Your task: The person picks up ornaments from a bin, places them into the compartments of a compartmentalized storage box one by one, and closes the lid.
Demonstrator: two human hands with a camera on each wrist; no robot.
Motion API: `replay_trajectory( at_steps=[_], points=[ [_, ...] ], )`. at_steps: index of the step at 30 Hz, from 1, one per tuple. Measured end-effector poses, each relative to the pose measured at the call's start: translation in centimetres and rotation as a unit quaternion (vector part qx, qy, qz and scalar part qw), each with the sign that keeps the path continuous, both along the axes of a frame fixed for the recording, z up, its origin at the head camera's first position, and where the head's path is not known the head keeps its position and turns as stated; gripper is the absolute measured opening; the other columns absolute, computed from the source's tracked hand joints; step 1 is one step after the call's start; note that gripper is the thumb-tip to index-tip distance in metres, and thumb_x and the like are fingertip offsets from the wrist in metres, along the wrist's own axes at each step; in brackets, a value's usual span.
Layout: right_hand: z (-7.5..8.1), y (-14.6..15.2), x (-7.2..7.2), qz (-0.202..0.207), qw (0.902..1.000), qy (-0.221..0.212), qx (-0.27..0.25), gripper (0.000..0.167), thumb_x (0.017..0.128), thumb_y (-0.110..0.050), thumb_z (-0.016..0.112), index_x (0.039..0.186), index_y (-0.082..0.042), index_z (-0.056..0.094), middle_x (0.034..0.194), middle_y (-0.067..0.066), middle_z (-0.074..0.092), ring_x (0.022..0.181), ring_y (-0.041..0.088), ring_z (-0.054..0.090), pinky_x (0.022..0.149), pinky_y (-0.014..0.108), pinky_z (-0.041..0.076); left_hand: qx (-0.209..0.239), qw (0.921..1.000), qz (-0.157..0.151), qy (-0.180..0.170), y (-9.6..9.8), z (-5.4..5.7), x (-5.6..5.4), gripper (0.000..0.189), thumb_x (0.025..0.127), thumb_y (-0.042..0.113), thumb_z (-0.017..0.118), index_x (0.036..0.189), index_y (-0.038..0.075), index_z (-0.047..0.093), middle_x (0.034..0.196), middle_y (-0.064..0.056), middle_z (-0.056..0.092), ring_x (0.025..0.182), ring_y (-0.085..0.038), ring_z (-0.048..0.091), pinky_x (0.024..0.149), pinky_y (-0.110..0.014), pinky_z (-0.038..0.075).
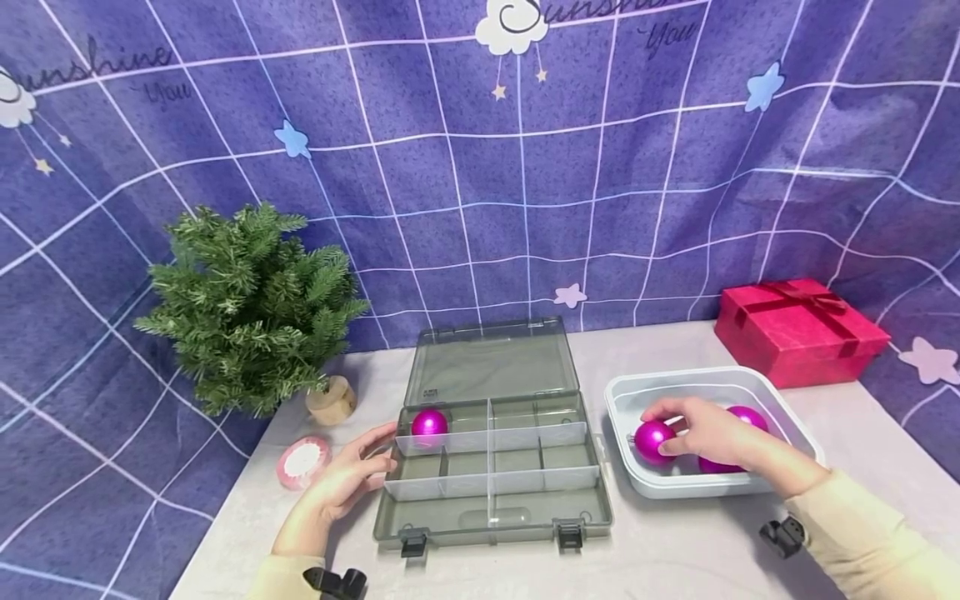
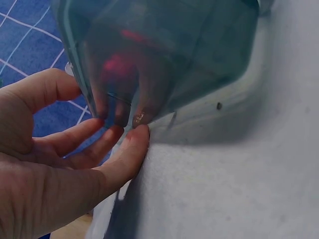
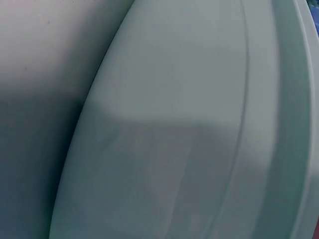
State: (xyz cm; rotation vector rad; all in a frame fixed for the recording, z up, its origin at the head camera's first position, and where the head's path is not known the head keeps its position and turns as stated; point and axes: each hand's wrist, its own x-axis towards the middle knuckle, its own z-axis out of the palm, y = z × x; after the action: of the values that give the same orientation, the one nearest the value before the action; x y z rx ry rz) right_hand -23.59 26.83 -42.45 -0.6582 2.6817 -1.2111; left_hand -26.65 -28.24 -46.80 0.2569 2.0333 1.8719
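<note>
My right hand (image 1: 708, 429) pinches a shiny magenta Christmas ball (image 1: 654, 442) between thumb and fingers, inside the white plastic tub (image 1: 757, 487). Other magenta balls (image 1: 748, 417) lie in the tub, partly hidden by that hand. The tub's outer wall (image 3: 164, 99) fills the right wrist view, where no hand shows. At the left side of a grey see-through divider box (image 1: 551, 531), my left hand (image 1: 348, 475) touches its wall with relaxed fingers (image 2: 79, 137). The box lies with its lid raised back; one magenta ball (image 1: 430, 427) sits in its back left compartment.
A small artificial pine tree (image 1: 251, 308) with a wooden base (image 1: 332, 402) stands at the back left. In front of it lies a roll of pink ribbon (image 1: 303, 462). A red gift box (image 1: 798, 329) stands behind the tub, before a purple grid-patterned curtain (image 1: 480, 175).
</note>
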Motion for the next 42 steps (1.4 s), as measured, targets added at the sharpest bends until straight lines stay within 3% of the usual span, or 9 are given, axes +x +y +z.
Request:
replay_trajectory(
  at_steps=[4, 9, 15, 19, 23, 29, 37, 42],
  points=[
    [0.6, 0.0, 0.1, -0.021, 0.9997, -0.001, -0.011, 0.039, 0.08, -0.007, 0.08, 0.115, 0.004, 0.066, 0.112, 0.017, 0.069, 0.098, 0.033, 0.069, 0.081, 0.034, 0.053, -0.004, 1.0, 0.0, -0.001, 0.1, 0.0, -0.1, 0.077, 0.093, -0.003, 0.055, 0.16, -0.004, 0.017, 0.161, -0.031, 0.018, 0.105, -0.017, 0.056, 0.094, -0.04, 0.047],
    [2.5, -0.4, 0.1, -0.032, 0.999, 0.002, -0.031, 0.037, 0.084, -0.008, 0.077, 0.118, 0.002, 0.065, 0.114, 0.016, 0.068, 0.101, 0.032, 0.068, 0.082, 0.038, 0.05, -0.005, 1.0, 0.004, -0.001, 0.1, 0.1, -0.1, 0.077, 0.093, -0.003, 0.056, 0.16, -0.004, 0.018, 0.162, -0.032, 0.018, 0.106, -0.018, 0.056, 0.095, -0.041, 0.046],
    [5.1, -2.0, -0.4, -0.024, 0.996, -0.004, -0.086, 0.04, 0.088, -0.01, 0.074, 0.124, 0.003, 0.063, 0.118, 0.016, 0.068, 0.108, 0.031, 0.066, 0.084, 0.036, 0.052, -0.008, 0.9999, 0.008, -0.003, -0.1, -0.1, -0.1, 0.076, 0.094, -0.002, 0.055, 0.16, -0.004, 0.018, 0.162, -0.031, 0.018, 0.106, -0.018, 0.056, 0.094, -0.041, 0.044],
    [5.9, -4.0, -1.0, -0.007, 0.9913, -0.011, -0.131, 0.041, 0.088, -0.01, 0.074, 0.125, 0.003, 0.063, 0.12, 0.018, 0.067, 0.106, 0.031, 0.067, 0.085, 0.034, 0.053, -0.009, 0.9999, 0.008, -0.005, -0.2, -0.1, -0.1, 0.076, 0.094, -0.002, 0.055, 0.16, -0.003, 0.018, 0.162, -0.03, 0.018, 0.107, -0.019, 0.055, 0.094, -0.041, 0.044],
    [5.9, -6.3, -1.6, 0.005, 0.9861, -0.022, -0.165, 0.042, 0.088, -0.01, 0.075, 0.126, 0.004, 0.063, 0.118, 0.018, 0.067, 0.104, 0.033, 0.067, 0.087, 0.036, 0.053, -0.012, 0.9999, 0.009, -0.004, -0.2, -0.1, 0.0, 0.076, 0.094, -0.001, 0.055, 0.16, -0.003, 0.018, 0.162, -0.03, 0.018, 0.108, -0.021, 0.054, 0.095, -0.041, 0.044],
    [5.3, -9.6, -2.8, -0.004, 0.9851, -0.022, -0.171, 0.041, 0.087, -0.009, 0.075, 0.124, 0.005, 0.065, 0.115, 0.018, 0.068, 0.101, 0.033, 0.067, 0.088, 0.038, 0.052, -0.016, 0.9998, 0.011, 0.001, 0.0, -0.2, -0.1, 0.075, 0.095, 0.0, 0.055, 0.16, -0.003, 0.019, 0.162, -0.03, 0.02, 0.11, -0.022, 0.053, 0.095, -0.042, 0.044],
    [4.2, -12.6, -4.0, -0.053, 0.9939, -0.014, -0.096, 0.036, 0.084, -0.005, 0.078, 0.116, 0.006, 0.066, 0.109, 0.017, 0.071, 0.102, 0.034, 0.066, 0.091, 0.048, 0.052, -0.023, 0.9995, 0.023, -0.005, 0.1, -0.2, 0.0, 0.074, 0.094, 0.0, 0.056, 0.16, -0.001, 0.022, 0.162, -0.028, 0.022, 0.109, -0.021, 0.054, 0.095, -0.041, 0.044],
    [3.3, -13.7, -4.6, -0.074, 0.9958, -0.006, -0.054, 0.034, 0.081, -0.003, 0.08, 0.11, 0.007, 0.065, 0.105, 0.02, 0.071, 0.102, 0.036, 0.068, 0.091, 0.048, 0.052, -0.017, 0.9996, 0.021, -0.004, 0.1, -0.3, 0.1, 0.075, 0.094, -0.001, 0.057, 0.16, -0.002, 0.022, 0.162, -0.028, 0.021, 0.107, -0.02, 0.054, 0.095, -0.041, 0.044]
  ],
)
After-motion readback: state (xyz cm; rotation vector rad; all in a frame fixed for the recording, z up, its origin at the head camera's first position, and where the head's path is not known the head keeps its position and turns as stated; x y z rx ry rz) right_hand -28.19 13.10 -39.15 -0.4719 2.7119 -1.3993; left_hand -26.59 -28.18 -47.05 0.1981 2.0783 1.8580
